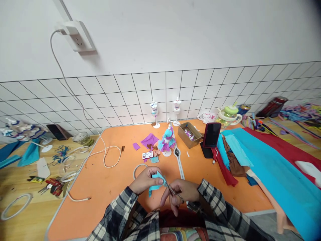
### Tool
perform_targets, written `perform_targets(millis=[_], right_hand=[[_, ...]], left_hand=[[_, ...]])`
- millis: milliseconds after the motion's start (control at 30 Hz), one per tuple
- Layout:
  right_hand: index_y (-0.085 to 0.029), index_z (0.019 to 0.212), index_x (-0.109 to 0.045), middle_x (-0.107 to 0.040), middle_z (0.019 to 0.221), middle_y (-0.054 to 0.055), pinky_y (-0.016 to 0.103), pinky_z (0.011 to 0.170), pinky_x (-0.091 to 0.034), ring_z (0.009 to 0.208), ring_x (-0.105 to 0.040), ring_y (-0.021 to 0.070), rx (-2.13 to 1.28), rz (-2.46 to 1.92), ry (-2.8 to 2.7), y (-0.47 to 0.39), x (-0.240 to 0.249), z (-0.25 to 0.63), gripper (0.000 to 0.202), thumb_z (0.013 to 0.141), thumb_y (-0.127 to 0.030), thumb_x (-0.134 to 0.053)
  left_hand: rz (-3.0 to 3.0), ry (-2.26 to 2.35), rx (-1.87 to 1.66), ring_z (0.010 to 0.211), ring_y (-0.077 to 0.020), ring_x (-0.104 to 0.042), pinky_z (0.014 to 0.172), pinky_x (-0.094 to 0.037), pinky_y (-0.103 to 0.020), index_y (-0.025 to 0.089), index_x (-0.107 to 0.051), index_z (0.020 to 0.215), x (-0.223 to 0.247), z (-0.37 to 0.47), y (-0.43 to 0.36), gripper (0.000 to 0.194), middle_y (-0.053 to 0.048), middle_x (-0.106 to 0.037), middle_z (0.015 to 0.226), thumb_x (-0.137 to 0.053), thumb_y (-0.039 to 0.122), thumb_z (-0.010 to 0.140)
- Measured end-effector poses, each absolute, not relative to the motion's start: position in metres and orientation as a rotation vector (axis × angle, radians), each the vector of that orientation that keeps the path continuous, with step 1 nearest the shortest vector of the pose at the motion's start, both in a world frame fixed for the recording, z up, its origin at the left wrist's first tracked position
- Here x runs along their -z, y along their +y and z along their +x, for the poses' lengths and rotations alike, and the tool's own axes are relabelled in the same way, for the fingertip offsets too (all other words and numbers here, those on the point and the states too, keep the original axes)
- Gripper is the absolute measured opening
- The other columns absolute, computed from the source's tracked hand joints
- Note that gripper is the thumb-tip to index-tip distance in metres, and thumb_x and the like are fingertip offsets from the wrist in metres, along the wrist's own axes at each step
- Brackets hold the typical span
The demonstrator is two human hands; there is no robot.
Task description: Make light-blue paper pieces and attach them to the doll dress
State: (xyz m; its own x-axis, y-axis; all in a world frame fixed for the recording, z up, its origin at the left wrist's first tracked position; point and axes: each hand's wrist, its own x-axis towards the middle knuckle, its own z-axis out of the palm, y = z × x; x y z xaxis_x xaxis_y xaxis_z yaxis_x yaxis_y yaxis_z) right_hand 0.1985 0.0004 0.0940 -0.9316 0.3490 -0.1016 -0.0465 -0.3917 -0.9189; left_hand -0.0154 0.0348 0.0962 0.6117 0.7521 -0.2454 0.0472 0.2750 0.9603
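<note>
Pinched in my left hand (145, 179) is a small piece of light blue crepe paper (154, 189). My right hand (184, 190) has its fingers in the handles of a pair of scissors (171, 189), whose blades reach to the paper's right edge. Whether the blades are parted is too small to tell. Beyond my hands stands a little dress form (167, 137) wearing a blue and purple paper dress. Purple scraps (149, 140) and a small white box (147, 155) lie left of it. A roll of tape (137, 170) is partly hidden behind my left hand.
An open cardboard box (190, 135) and a phone on a stand (211, 135) are right of centre. Blue crepe sheets (273, 160) spread across the right side. Two more dress forms (177, 110) stand by the wall. A white cable (105, 150) crosses the orange mat (105, 187).
</note>
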Motion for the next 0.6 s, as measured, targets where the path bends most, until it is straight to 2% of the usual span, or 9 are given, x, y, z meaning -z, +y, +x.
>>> perform_targets(millis=[100,167,267,400,500,600], right_hand=[[-0.008,0.108,-0.063,-0.066,0.067,0.003,0.022,0.06,-0.045,0.058,-0.059,0.0107,-2.43,-0.407,-1.545,-0.001,-0.094,0.196,0.059,0.075,-0.057,-0.066],[-0.008,0.108,-0.063,-0.066,0.067,0.003,0.022,0.059,-0.047,0.057,-0.059,0.0105,-2.442,-0.408,-1.537,-0.001,-0.095,0.194,0.061,0.073,-0.058,-0.067],[-0.008,0.108,-0.062,-0.065,0.066,0.003,0.022,0.059,-0.048,0.057,-0.06,0.0103,-2.434,-0.405,-1.531,-0.001,-0.096,0.193,0.064,0.071,-0.06,-0.068],[-0.008,0.107,-0.062,-0.065,0.069,0.004,0.022,0.059,-0.05,0.061,-0.061,0.0112,-2.428,-0.405,-1.5,-0.002,-0.094,0.193,0.063,0.072,-0.06,-0.068],[-0.008,0.108,-0.062,-0.065,0.071,0.005,0.023,0.06,-0.051,0.064,-0.062,0.0122,-2.445,-0.39,-1.474,0.0,-0.092,0.194,0.063,0.072,-0.06,-0.068],[-0.008,0.106,-0.063,-0.065,0.071,0.005,0.023,0.06,-0.052,0.064,-0.061,0.012,-2.478,-0.357,-1.468,0.001,-0.092,0.196,0.063,0.072,-0.061,-0.067]], left_hand=[[1.237,0.799,-0.533,0.051,-0.0074,-0.04,0.05,-0.03,-0.02,0.012,-0.063,0.067,-0.1,-0.017,0.035,0.039,0.004,-0.051,0.056,-0.08,0.047,0.061],[1.268,0.797,-0.546,0.056,-0.0089,-0.043,0.055,-0.034,-0.021,0.012,-0.067,0.071,-0.105,-0.015,0.034,0.038,0.002,-0.054,0.063,-0.079,0.046,0.062],[1.335,0.805,-0.649,0.074,-0.0146,-0.052,0.068,-0.039,-0.024,0.014,-0.071,0.084,-0.11,-0.012,0.032,0.039,-0.003,-0.059,0.084,-0.079,0.046,0.062],[1.311,0.781,-0.738,0.094,-0.0224,-0.053,0.078,-0.041,-0.028,0.013,-0.07,0.071,-0.111,-0.008,0.029,0.032,-0.01,-0.059,0.107,-0.078,0.043,0.065],[1.27,0.755,-0.71,0.086,-0.0203,-0.055,0.074,-0.042,-0.027,0.012,-0.067,0.065,-0.11,-0.008,0.029,0.033,-0.01,-0.062,0.101,-0.078,0.044,0.065],[1.257,0.706,-0.681,0.072,-0.0153,-0.054,0.066,-0.041,-0.025,0.012,-0.066,0.065,-0.109,-0.008,0.03,0.035,-0.007,-0.063,0.085,-0.077,0.045,0.065]])
